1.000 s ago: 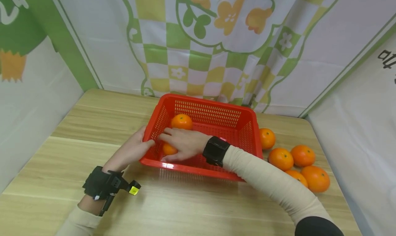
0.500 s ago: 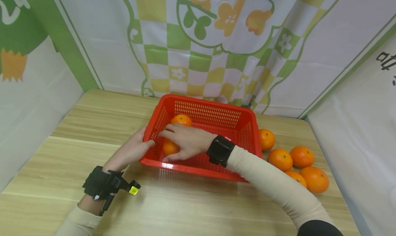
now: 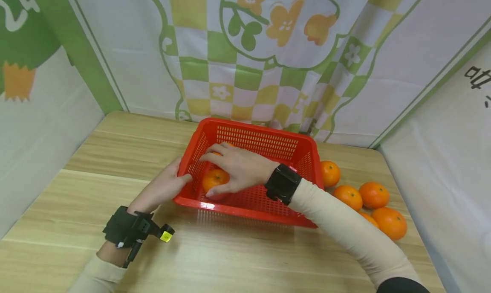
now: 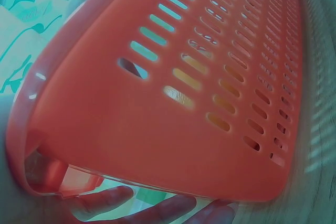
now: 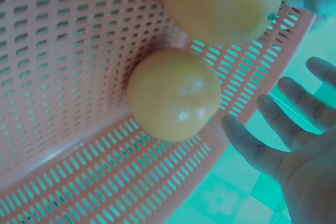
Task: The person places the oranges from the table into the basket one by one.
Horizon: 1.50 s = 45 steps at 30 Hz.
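Observation:
In the head view a red plastic basket (image 3: 261, 217) with slotted walls stands on the table. My left hand (image 3: 166, 185) grips its left rim, thumb over the edge; from the left wrist, its fingertips (image 4: 163, 209) show beneath the rim outside the wall. Inside, an orange (image 3: 215, 180) lies at the front left corner, with a second orange (image 3: 230, 144) behind it, mostly covered by my right hand (image 3: 245, 167). That hand hovers over the two with fingers spread. The right wrist view shows its fingers (image 5: 247, 140) loosely extended, apart from the nearer orange (image 5: 174, 95).
Several more oranges (image 3: 347, 197) lie on the wooden table (image 3: 215, 259) to the right of the basket, one close against its right wall. A patterned curtain (image 3: 245, 84) hangs behind the basket, and pale panels (image 3: 441, 148) flank the table.
My right hand has risen off the front orange and drawn slightly back and to the right, uncovering more of that orange. The left hand keeps its grip on the rim.

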Each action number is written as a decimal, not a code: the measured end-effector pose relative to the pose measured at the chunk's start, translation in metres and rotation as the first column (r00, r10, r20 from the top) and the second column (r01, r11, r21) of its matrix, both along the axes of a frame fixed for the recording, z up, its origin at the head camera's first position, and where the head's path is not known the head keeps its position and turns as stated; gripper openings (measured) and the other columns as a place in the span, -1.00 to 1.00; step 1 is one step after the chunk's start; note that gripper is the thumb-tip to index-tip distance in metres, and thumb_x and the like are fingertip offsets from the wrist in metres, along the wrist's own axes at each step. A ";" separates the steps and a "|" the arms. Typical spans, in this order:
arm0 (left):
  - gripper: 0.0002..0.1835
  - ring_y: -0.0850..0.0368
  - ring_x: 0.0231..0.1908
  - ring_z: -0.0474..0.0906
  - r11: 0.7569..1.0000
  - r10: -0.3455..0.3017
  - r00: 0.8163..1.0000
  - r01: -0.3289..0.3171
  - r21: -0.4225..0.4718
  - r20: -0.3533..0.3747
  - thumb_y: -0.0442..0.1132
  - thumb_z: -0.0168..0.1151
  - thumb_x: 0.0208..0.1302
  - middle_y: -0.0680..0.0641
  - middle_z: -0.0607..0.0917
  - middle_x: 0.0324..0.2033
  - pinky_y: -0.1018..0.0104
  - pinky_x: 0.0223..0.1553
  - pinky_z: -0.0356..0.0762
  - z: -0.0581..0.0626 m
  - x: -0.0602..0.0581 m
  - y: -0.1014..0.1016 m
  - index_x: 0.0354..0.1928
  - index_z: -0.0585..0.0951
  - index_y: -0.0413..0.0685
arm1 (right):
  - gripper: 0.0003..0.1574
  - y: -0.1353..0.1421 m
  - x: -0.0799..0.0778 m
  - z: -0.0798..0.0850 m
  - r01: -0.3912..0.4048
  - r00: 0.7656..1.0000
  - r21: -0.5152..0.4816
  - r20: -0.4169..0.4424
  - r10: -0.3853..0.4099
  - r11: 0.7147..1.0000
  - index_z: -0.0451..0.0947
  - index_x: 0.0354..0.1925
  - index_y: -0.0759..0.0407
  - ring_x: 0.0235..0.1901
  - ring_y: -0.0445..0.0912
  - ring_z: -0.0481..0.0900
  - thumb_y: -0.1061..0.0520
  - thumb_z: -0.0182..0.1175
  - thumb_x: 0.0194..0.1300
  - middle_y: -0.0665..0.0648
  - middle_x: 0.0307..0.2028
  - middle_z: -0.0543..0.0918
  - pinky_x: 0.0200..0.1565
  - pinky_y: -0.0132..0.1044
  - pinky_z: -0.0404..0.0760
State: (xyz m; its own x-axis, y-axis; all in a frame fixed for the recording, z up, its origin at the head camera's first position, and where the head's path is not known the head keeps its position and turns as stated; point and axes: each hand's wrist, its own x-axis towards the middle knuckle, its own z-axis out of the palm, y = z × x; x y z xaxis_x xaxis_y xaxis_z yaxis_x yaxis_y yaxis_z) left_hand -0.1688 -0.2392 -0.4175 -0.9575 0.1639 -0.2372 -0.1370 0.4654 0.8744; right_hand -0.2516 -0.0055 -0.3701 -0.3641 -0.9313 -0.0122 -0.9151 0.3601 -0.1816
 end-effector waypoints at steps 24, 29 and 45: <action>-0.32 -0.07 -0.07 0.75 1.000 -0.003 1.000 0.003 -0.008 0.003 -0.26 -0.04 0.54 -0.33 0.63 0.24 0.05 0.03 0.75 -0.001 -0.001 -0.002 0.62 0.07 -0.11 | 0.14 0.055 0.009 0.034 0.116 0.993 -0.005 0.014 -0.116 0.993 0.28 0.55 -0.02 0.46 0.04 0.35 -0.57 0.27 0.25 0.15 0.53 0.28 0.38 -0.04 0.58; -0.32 -0.08 -0.04 0.74 1.000 0.001 1.000 -0.001 -0.010 -0.001 -0.25 -0.03 0.54 -0.32 0.61 0.27 0.01 0.07 0.75 -0.001 0.000 -0.001 0.62 0.07 -0.12 | 0.14 0.071 0.008 0.041 0.153 0.988 -0.038 0.045 -0.151 0.988 0.27 0.55 -0.04 0.43 0.00 0.37 -0.57 0.27 0.25 0.11 0.52 0.27 0.33 -0.05 0.60; -0.31 -0.06 -0.04 0.75 1.000 -0.007 1.000 0.007 -0.003 0.000 -0.24 -0.04 0.55 -0.35 0.61 0.26 0.03 0.04 0.76 0.000 0.000 0.001 0.62 0.06 -0.15 | 0.04 0.109 0.008 0.057 0.218 0.976 -0.149 0.027 -0.216 0.965 0.36 0.46 0.05 0.43 0.08 0.41 -0.44 0.37 0.25 0.18 0.48 0.31 0.35 -0.02 0.58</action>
State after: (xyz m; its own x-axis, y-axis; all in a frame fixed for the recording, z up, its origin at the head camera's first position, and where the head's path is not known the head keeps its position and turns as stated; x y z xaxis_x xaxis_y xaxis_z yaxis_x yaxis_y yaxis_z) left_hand -0.1690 -0.2386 -0.4180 -0.9563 0.1704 -0.2376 -0.1335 0.4686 0.8733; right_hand -0.2433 0.1034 -0.3128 -0.5581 -0.8214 0.1173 -0.8159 0.5175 -0.2579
